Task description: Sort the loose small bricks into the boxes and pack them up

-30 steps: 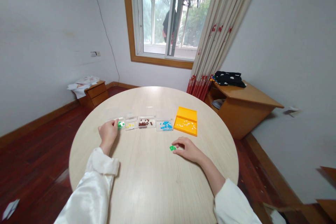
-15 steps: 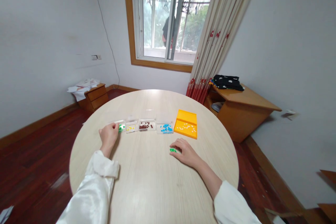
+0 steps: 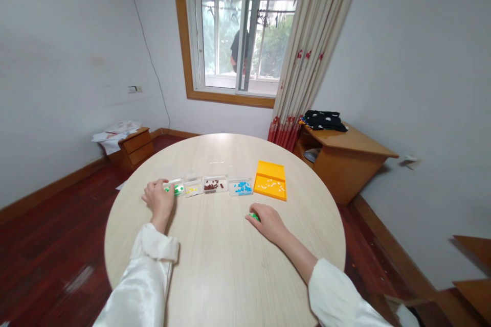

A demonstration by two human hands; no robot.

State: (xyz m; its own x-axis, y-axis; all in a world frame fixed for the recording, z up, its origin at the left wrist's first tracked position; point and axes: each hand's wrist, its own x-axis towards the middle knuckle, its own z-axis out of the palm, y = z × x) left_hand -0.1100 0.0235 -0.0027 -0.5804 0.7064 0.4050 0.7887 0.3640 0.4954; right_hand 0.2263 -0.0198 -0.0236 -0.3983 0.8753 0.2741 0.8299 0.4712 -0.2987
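My left hand rests on the round table, its fingers curled round the left end of a clear box of green pieces. My right hand lies knuckles up on the table, fingers bent over a small green piece that peeks out at the fingertips. Beyond the hands runs a row of clear boxes: yellow pieces, brown pieces, blue pieces. An orange tray with small white pieces ends the row on the right.
A wooden desk with dark spotted cloth stands right of the table by a curtain. A low cabinet with papers sits at the left wall. A person stands outside the window.
My right hand has closed further over the green piece, now mostly covered. My left hand has shifted left along the green-piece box. The view has tilted and turned a little.
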